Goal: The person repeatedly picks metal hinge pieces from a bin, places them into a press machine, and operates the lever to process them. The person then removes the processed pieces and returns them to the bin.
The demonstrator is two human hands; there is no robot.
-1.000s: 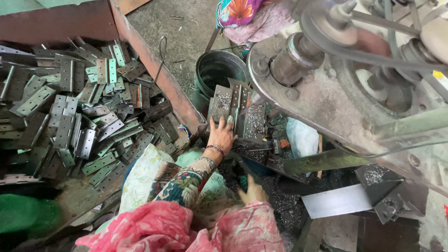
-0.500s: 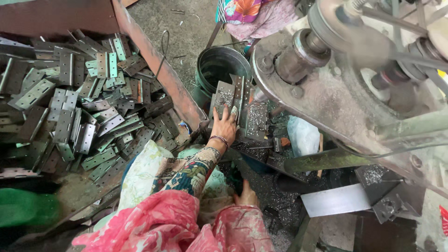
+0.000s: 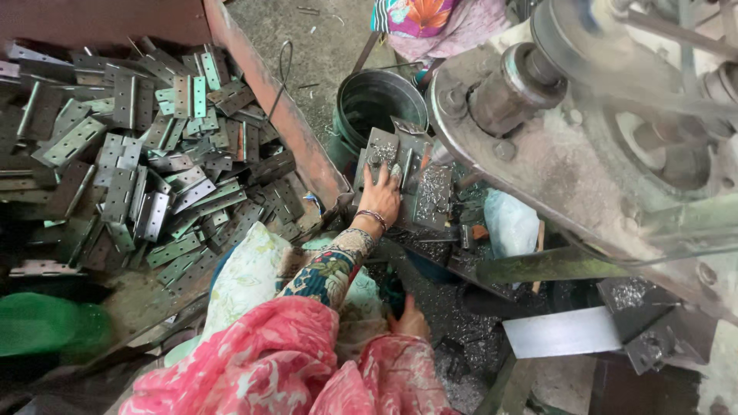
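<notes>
Fingers of the left hand (image 3: 380, 196) lie spread and flat on a grey stamped metal hinge plate (image 3: 382, 154), pressing on it rather than closing around it; the plate stands among a small stack of like plates (image 3: 423, 184) leaning at the foot of the grey press machine (image 3: 553, 154). A flat palm probably steadies the loose stack so it does not slide. The right hand (image 3: 409, 319) sits low by the lap, curled against a dark part near the machine's base; whether it grips anything I cannot tell, as the fingers are hidden. Metal filings (image 3: 453, 307) cover the dark bed between the 2 hands. Just behind the stack stands a dark green round bucket (image 3: 380, 104), open-topped. To the left, a rusty red-edged tray (image 3: 284, 115) holds a heap of grey-green flat hinges (image 3: 131, 177), kept within arm's reach of the seated person. A large spinning flywheel (image 3: 653, 100) blurs at upper right.
</notes>
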